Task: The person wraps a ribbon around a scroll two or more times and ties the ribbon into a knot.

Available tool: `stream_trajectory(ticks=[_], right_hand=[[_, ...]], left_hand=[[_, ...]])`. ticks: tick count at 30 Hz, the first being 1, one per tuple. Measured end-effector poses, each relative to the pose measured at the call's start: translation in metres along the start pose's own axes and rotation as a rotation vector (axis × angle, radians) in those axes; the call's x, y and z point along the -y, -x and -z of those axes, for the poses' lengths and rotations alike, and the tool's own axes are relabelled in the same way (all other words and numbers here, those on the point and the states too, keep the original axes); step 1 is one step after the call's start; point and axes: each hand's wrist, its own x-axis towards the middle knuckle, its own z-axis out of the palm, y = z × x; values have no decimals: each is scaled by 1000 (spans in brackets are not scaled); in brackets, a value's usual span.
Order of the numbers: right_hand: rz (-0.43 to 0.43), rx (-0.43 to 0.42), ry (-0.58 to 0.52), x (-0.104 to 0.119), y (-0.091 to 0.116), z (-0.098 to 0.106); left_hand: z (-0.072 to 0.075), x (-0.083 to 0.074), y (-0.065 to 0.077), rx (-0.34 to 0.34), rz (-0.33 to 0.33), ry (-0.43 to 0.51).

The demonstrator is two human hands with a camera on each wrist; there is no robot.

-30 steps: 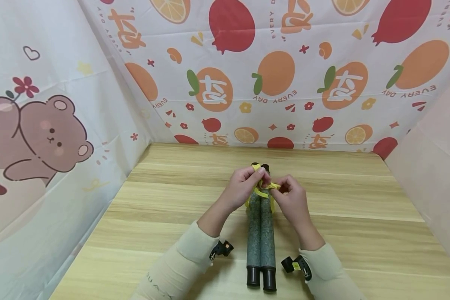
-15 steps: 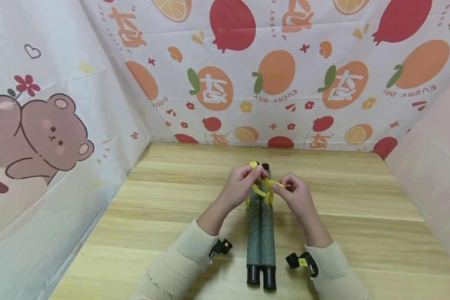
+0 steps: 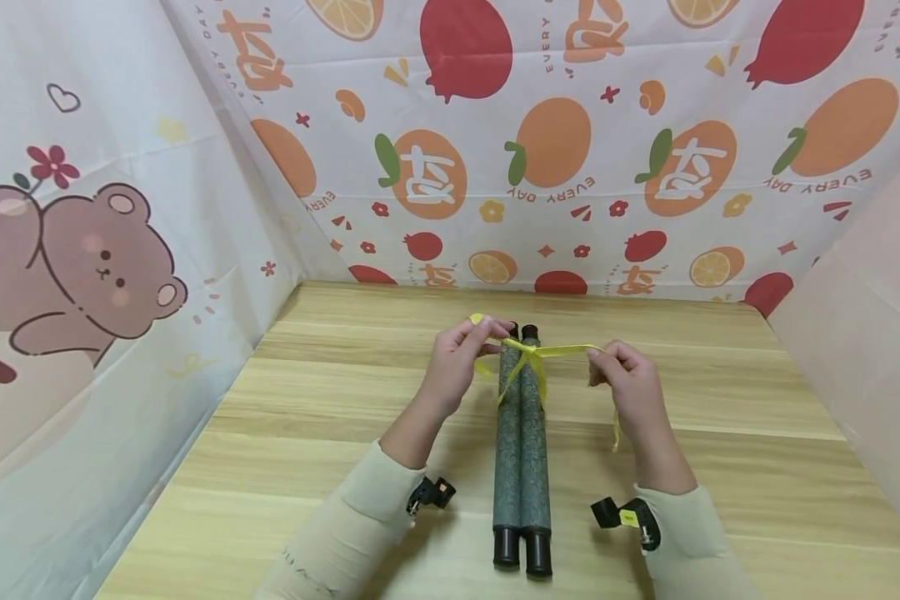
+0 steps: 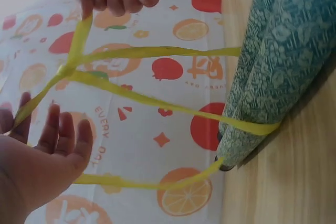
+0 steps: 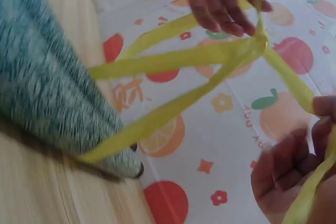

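A scroll rolled from both ends into two green patterned rolls [image 3: 507,467] lies lengthwise on the table, its black end knobs [image 3: 538,554] toward me. Yellow ribbon [image 3: 562,349] goes round the rolls near their far end. In the left wrist view its strands rise off the scroll to a knot [image 4: 66,70] between my hands. My left hand [image 3: 448,364] pinches one ribbon end just left of the knot, other fingers spread. My right hand [image 3: 637,392] grips the other end, held out to the right and taut, with a loose tail [image 3: 617,429] hanging below it.
The scroll lies on a wood-grain table [image 3: 330,400]. Behind stands a fruit-printed cloth [image 3: 487,212], with a bear-printed cloth [image 3: 82,275] at the left and a pale cloth [image 3: 877,333] at the right. A small black camera [image 3: 429,493] sits on my left wrist, another [image 3: 622,518] on my right.
My right hand has moved right, drawing its ribbon end out straight. My left hand has shifted slightly left. The knot now shows between them, above the scroll, which stays in place.
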Motion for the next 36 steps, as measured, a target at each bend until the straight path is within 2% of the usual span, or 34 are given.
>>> stream_trajectory(ticks=[3, 7, 9, 11, 15, 21, 29, 33, 36], right_hand=[[50, 94, -340, -3, 0, 0], [106, 322, -737, -10, -1, -1], [97, 407, -869, -15, -1, -3], [74, 445, -949, -19, -1, -4], [25, 396, -1001, -23, 1, -2], [-64, 298, -902, -27, 2, 6], [-153, 234, -976, -40, 0, 25], [-184, 199, -946, -47, 1, 34], [-230, 125, -892, -52, 3, 39]], left_hand=[[4, 2, 0, -21, 32, 248], [10, 5, 0, 9, 62, 503], [13, 7, 1, 30, 73, 585], [15, 10, 1, 30, 90, 640], [20, 14, 0, -37, 143, 676], [29, 23, 0, -140, 232, 638], [47, 36, 1, -206, 270, 630], [55, 42, 2, -250, 300, 637], [60, 45, 3, -278, 314, 642]])
